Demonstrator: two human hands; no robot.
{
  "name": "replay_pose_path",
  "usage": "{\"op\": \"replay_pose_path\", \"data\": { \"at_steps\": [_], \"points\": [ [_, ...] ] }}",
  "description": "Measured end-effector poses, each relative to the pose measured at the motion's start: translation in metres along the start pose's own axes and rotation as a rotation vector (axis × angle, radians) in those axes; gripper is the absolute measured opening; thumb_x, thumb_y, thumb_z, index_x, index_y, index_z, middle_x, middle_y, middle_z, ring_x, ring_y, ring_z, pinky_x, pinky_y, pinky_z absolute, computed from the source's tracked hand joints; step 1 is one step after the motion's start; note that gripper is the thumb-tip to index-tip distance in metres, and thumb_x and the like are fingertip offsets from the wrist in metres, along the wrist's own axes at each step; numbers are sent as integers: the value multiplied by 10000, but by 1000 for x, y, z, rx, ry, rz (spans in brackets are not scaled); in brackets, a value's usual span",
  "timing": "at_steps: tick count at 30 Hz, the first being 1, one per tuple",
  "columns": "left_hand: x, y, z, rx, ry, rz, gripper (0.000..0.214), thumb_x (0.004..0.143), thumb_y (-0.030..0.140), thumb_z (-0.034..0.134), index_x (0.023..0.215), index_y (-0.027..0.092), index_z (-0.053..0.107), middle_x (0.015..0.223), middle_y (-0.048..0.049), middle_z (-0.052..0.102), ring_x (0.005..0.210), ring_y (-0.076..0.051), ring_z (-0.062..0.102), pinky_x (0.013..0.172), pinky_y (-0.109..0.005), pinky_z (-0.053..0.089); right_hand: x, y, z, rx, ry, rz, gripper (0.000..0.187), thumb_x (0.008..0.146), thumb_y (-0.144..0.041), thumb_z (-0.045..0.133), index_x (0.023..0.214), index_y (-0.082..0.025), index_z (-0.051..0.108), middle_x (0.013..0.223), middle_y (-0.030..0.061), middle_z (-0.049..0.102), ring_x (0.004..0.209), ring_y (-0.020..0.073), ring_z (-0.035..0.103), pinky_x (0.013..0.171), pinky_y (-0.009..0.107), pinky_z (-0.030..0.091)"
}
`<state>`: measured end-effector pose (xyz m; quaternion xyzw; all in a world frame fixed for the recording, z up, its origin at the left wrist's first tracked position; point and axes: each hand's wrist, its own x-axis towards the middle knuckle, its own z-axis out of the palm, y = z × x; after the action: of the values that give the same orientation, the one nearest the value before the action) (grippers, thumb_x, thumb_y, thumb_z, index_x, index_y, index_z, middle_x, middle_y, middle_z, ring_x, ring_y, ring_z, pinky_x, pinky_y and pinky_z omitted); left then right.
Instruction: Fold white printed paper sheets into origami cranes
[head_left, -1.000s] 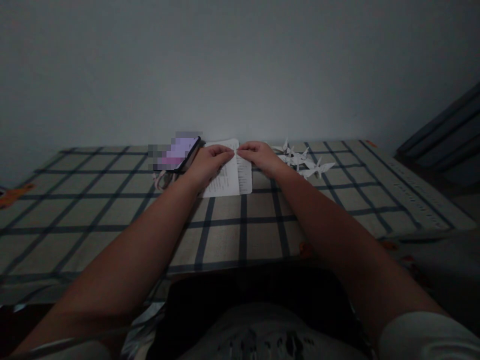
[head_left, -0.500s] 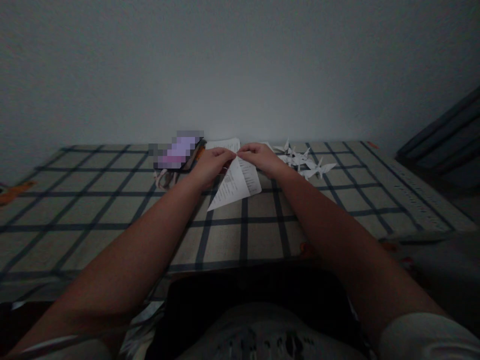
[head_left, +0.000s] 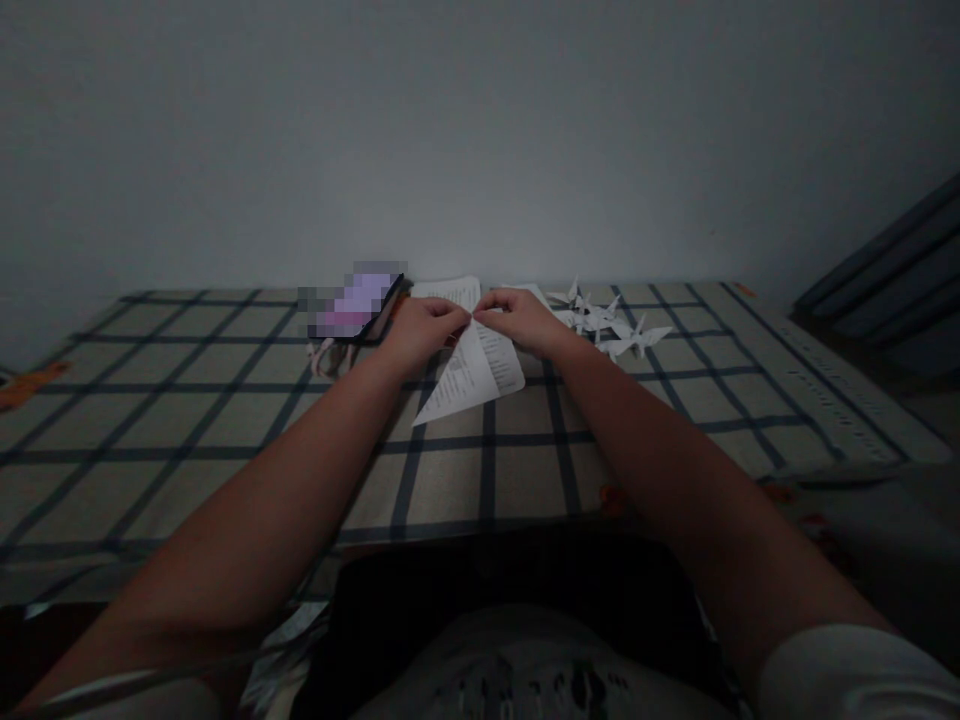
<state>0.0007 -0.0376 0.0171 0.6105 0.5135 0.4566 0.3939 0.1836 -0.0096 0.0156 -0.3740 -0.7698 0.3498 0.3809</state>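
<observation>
A sheet of printed paper (head_left: 474, 372), folded into a roughly triangular shape, hangs slanted over the checked cloth. My left hand (head_left: 427, 328) pinches its top corner between thumb and fingertips. Right beside it, my right hand (head_left: 519, 318) grips the same corner, so the fingertips of both hands nearly meet. One long point of the paper aims down and left toward me; its right corner is rounded. Several folded white paper cranes (head_left: 611, 322) lie just right of my right hand.
A phone (head_left: 360, 302) with a blurred-out screen rests left of my left hand, a pale strap (head_left: 322, 355) by it. More printed paper (head_left: 450, 291) lies behind my hands. The checked tablecloth (head_left: 247, 420) reaches back to a grey wall (head_left: 480, 140).
Both hands have dipped very slightly, keeping hold of the corner. The paper's lower point has shifted a little down and toward me.
</observation>
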Motion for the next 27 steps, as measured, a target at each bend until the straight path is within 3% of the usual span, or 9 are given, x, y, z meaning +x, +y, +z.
{"op": "replay_pose_path", "data": {
  "at_steps": [7,12,16,21,27],
  "points": [
    [4,-5,3,-105,17,-60,157,648,302,696,684,150,684,647,-27,632,570,-127,566,565,-255,456,-3,-5,1,-185,63,-116,181,816,-299,606,877,-159,703,878,47,684,824,161,580,787,291,431],
    [8,-9,5,-162,27,-88,141,640,283,686,687,151,670,674,-31,639,584,-127,569,566,-248,445,-3,-6,2,-178,81,-118,170,813,-300,626,879,-160,696,891,50,681,844,164,578,803,292,432],
    [8,-10,4,-173,19,-82,164,665,307,677,718,153,661,697,-32,651,604,-143,596,573,-259,464,1,0,4,53,90,-2,194,793,-300,661,934,-167,661,903,34,672,837,152,602,763,277,471],
    [6,-7,2,-213,3,-53,204,700,344,690,760,152,662,714,-32,657,627,-141,606,573,-248,457,2,2,5,496,0,182,400,756,-250,723,1136,-197,609,918,20,689,775,132,646,710,267,524],
    [6,-7,1,-189,-36,-96,232,655,334,735,785,148,689,779,-56,692,673,-154,624,606,-260,471,1,-3,4,601,23,267,312,769,-183,719,1070,-186,638,885,36,716,735,144,668,709,297,564]
  ]
}}
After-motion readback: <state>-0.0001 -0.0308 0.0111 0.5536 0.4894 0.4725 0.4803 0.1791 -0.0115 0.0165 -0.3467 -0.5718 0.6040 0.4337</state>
